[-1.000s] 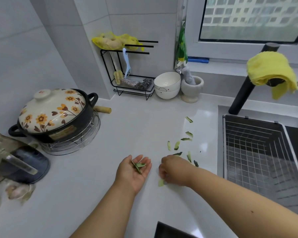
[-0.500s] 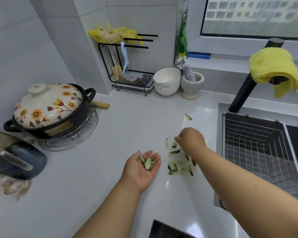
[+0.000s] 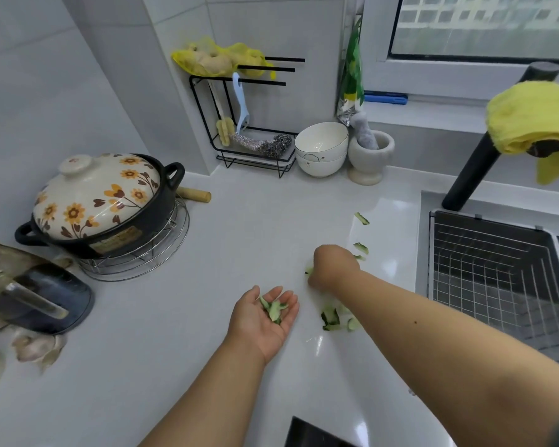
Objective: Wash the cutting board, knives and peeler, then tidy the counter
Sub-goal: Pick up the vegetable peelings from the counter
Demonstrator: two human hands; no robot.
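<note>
My left hand (image 3: 265, 317) lies palm up on the white counter (image 3: 239, 240), fingers relaxed, with several green cucumber peels (image 3: 274, 309) lying in the palm. My right hand (image 3: 333, 266) is just beyond it, knuckles up and fingers curled down onto the counter, pinching a green scrap (image 3: 309, 271) at its fingertips. A small heap of peels (image 3: 331, 317) lies beside my right forearm. Two loose peels (image 3: 361, 218) lie farther off toward the sink. A light blue peeler (image 3: 241, 104) hangs on the black rack (image 3: 207, 111) at the back.
A flower-lidded clay pot (image 3: 100, 201) stands on a wire trivet at left. Stacked bowls (image 3: 321, 150) and a stone mortar (image 3: 370, 156) stand by the wall. At right is the sink with a wire basket (image 3: 497, 279); a yellow cloth (image 3: 530, 117) drapes the black tap. Garlic (image 3: 36, 346) lies at far left.
My right hand reached out from beside my left hand to the scattered peels and drew them nearer, into a heap. More peels now lie in my left palm.
</note>
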